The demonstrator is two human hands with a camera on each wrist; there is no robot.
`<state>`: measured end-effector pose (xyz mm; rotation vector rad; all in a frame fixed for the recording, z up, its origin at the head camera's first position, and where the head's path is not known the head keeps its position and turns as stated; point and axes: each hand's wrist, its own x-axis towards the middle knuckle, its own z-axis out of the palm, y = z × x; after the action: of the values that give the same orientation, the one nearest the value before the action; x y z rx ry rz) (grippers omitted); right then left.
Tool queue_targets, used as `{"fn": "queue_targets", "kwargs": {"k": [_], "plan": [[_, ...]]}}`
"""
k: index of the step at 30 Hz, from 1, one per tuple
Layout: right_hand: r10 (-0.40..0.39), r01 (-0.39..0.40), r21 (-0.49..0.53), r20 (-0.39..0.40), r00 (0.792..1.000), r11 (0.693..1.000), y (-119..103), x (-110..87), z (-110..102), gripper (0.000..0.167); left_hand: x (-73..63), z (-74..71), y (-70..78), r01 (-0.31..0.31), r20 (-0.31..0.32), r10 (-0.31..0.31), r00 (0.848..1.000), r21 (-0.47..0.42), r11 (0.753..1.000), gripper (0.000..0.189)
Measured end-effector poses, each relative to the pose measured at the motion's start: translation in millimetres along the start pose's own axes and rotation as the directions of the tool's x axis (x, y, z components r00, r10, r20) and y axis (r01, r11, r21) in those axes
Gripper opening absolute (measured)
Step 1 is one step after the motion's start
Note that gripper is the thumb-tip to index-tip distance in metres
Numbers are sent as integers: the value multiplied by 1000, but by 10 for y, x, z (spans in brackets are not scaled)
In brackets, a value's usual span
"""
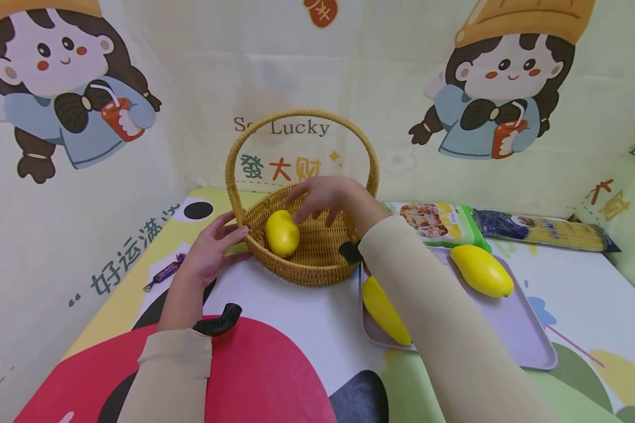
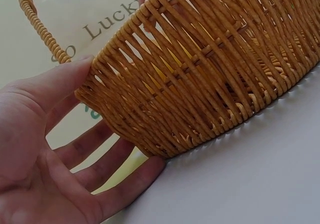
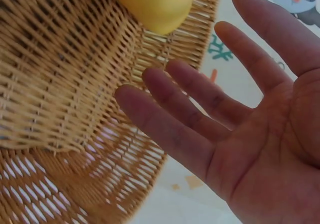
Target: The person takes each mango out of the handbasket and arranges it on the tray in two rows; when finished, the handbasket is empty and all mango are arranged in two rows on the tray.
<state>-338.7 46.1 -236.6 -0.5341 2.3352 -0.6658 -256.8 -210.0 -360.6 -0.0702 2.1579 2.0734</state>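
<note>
A wicker basket (image 1: 317, 271) with a tall arched handle stands on the table, a yellow mango (image 1: 283, 234) lying in its left part. My left hand (image 1: 214, 249) holds the basket's left side. In the left wrist view the thumb presses on the rim, and the other fingers (image 2: 132, 184) reach round the wall down to the base. My right hand (image 1: 328, 197) is over the basket, just right of the mango, its fingers spread and holding nothing. The right wrist view shows the mango (image 3: 157, 6) apart from those fingertips.
On the right is a lilac tray (image 1: 513, 332) with a mango (image 1: 483, 270) and another mango (image 1: 385, 311), partly hidden by my right sleeve. Behind it lie a green food bag (image 1: 436, 222) and a pasta packet (image 1: 547, 231). A purple wrapped candy (image 1: 165, 272) lies at left.
</note>
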Motion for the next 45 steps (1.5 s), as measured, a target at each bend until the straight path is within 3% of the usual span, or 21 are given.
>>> {"fn": "queue_targets", "kwargs": {"k": [8, 15, 26, 35, 45], "plan": [[14, -14, 8, 26, 1000, 1000, -120, 181, 114, 62, -10, -32, 36, -3, 11, 3, 1000, 1, 1000, 69], [63, -62, -14, 96, 993, 998, -172, 300, 202, 62, 2, -22, 7, -1, 15, 1, 1000, -3, 1000, 68], [4, -9, 21, 230, 973, 1000, -158, 292, 260, 58, 2, -15, 6, -4, 5, 4, 1000, -9, 1000, 68], [-34, 29, 23, 225, 974, 999, -76, 279, 234, 58, 30, -1, -8, -9, 1, 9, 1000, -4, 1000, 67], [-104, 97, 49, 154, 983, 994, -60, 131, 137, 54, 40, -23, -26, -8, 1, 8, 1000, 1, 1000, 69]]}}
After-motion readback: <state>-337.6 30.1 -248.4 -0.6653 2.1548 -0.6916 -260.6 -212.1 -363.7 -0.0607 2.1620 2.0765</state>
